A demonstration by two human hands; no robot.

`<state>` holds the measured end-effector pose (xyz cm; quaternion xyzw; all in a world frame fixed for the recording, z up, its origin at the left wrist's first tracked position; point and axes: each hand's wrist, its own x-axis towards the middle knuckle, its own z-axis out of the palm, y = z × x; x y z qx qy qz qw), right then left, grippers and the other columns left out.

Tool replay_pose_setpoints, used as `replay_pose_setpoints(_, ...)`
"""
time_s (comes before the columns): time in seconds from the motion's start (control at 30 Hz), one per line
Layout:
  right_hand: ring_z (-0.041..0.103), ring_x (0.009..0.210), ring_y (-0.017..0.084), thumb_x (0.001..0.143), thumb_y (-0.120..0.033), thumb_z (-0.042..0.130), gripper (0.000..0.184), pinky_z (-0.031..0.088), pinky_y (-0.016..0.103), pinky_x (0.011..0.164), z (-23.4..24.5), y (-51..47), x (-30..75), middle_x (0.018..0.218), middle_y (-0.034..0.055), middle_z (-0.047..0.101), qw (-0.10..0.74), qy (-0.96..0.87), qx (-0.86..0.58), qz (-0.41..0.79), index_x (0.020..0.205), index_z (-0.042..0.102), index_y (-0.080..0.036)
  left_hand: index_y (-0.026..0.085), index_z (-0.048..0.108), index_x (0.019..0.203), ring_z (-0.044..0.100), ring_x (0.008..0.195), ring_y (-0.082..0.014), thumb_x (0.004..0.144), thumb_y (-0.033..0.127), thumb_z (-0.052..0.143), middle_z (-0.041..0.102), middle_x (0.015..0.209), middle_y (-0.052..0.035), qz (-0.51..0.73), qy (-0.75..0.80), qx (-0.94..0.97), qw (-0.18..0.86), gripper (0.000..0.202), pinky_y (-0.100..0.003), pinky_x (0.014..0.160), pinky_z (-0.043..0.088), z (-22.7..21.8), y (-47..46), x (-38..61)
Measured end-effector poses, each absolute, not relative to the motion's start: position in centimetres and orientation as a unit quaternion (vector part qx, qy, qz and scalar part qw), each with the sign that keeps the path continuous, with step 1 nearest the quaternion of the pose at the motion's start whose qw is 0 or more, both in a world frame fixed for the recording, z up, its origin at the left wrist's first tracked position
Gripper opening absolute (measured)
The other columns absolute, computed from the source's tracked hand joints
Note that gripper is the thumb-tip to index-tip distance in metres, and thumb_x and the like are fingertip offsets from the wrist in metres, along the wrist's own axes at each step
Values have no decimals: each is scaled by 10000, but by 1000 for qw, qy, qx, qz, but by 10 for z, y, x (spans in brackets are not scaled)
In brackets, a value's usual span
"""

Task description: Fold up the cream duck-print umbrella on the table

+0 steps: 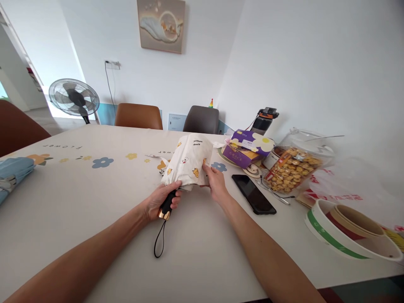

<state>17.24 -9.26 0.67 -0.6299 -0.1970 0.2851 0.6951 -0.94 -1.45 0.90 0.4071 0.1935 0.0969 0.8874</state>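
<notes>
A folding umbrella with white cloth, small yellow ducks and the words "yellow duck" is held over the table, its cloth loosely gathered. My left hand is wrapped round its black handle, which has a gold-coloured end and a black wrist loop hanging down. With the fingers of my right hand I pinch the right edge of the cloth. Some of those fingertips are hidden behind the fabric. Part of the umbrella's ribs and a loose strap show at its left side.
A black phone, glasses, a clear snack jar, purple boxes and a white-and-green basket stand on the right. At the far left lies a blue folded cloth item. Chairs and a fan are beyond the table.
</notes>
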Motion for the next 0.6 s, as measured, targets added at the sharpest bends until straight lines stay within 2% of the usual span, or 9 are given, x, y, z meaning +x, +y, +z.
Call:
replay_pose_setpoints(0.13,627,744,209,621,-335,697,264,504,302,605,23,-96,179,805,44,675,769,-188,-542,281,825,652,-174,167,422,798,384,451,-25,738,386,645,430,646,37,104,207,433,871,318,-153,369,328,6,-15,-7)
replay_pose_setpoints(0.23,624,777,199,691,-325,627,243,498,303,644,45,-101,177,810,34,669,799,-244,-465,293,890,653,-188,175,413,813,390,452,-27,736,426,634,437,651,36,101,212,424,875,344,-150,369,333,5,-14,-6)
replay_pose_setpoints(0.37,582,674,153,712,-343,638,152,457,259,611,75,-94,164,696,0,612,784,-342,-457,244,717,633,-191,190,414,884,379,437,-27,746,475,602,430,635,44,74,202,413,885,368,-135,360,313,5,-12,-6)
replay_pose_setpoints(0.47,509,595,120,683,-342,667,216,409,235,570,91,-73,155,593,-25,526,755,-403,-481,191,585,559,-182,205,407,900,375,431,-32,751,515,569,425,629,47,55,183,409,892,380,-129,355,298,6,-11,-7)
replay_pose_setpoints(0.6,431,569,104,718,-395,597,289,360,230,555,97,-37,148,567,-27,447,687,-464,-537,157,558,498,-176,195,430,871,368,436,-37,775,535,503,423,636,39,28,163,406,899,360,-136,364,305,6,-10,-7)
